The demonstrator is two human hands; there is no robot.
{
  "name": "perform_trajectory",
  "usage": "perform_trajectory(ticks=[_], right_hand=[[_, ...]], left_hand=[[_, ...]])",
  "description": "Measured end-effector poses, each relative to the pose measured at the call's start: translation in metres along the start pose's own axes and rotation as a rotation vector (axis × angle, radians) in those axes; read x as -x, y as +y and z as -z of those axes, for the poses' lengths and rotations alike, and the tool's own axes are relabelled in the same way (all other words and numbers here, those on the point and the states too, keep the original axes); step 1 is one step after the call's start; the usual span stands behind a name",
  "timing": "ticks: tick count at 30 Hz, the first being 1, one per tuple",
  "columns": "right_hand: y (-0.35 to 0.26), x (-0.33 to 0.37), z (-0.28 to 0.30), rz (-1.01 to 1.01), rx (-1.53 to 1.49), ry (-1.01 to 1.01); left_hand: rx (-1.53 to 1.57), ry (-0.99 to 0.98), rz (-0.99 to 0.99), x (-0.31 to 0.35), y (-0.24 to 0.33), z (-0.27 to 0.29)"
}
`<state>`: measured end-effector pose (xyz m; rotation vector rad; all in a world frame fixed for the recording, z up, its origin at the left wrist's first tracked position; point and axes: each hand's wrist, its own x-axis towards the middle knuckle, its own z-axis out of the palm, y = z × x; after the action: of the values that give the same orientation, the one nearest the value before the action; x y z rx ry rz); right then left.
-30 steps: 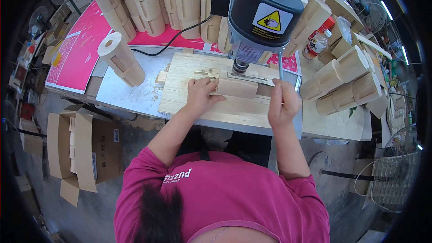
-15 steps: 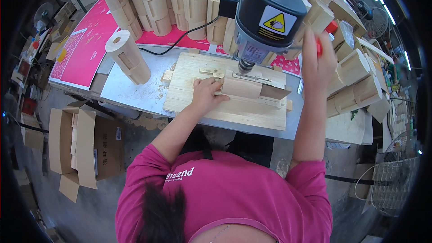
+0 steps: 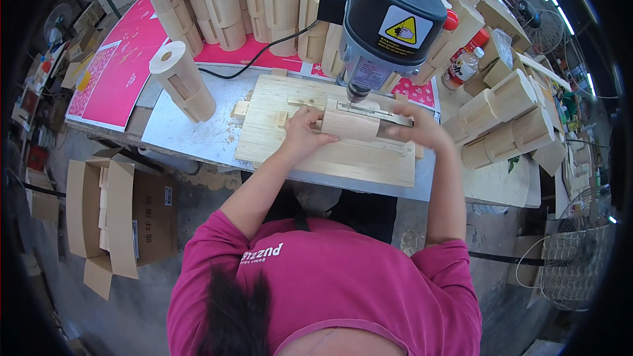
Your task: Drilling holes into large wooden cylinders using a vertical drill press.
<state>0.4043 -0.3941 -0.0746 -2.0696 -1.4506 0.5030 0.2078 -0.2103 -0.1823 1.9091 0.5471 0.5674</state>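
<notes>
A pale wooden cylinder (image 3: 351, 122) lies on its side on a flat wooden board (image 3: 316, 160), under the chuck (image 3: 358, 93) of a bench drill press (image 3: 394, 16). My left hand (image 3: 306, 133) is closed round its left end, thumb on the near side. At the right end my right hand (image 3: 423, 129) pinches, fingers on the far side and thumb nearer me; the fingers partly hide that end. A narrow metal strip (image 3: 386, 117) runs along the top of the cylinder, beneath the chuck. Whether the drill bit touches the wood is hidden.
Another slotted wooden cylinder (image 3: 182, 82) stands at the left of the table. Stacked cylinders (image 3: 283, 16) line the back, and more (image 3: 508, 133) lie at the right beside a bottle (image 3: 463, 67). An open cardboard box (image 3: 124, 217) sits on the floor at left.
My right hand has let go of the red-knobbed drill handle and come down to the cylinder's right end. My left hand stays at the left end.
</notes>
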Motion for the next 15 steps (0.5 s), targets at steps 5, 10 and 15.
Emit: perform_trajectory(ticks=[5,10,15], right_hand=[[0.003,0.032,-0.028,-0.058,0.070,0.170],[-0.006,0.072,-0.033,-0.101,-0.062,0.121],[-0.021,0.094,-0.045,-0.120,-0.223,0.126]], left_hand=[[0.119,-0.054,-0.115,0.015,0.010,0.027],[0.183,-0.035,-0.254,0.057,0.011,0.098],[0.602,0.041,0.050,0.090,0.032,0.169]])
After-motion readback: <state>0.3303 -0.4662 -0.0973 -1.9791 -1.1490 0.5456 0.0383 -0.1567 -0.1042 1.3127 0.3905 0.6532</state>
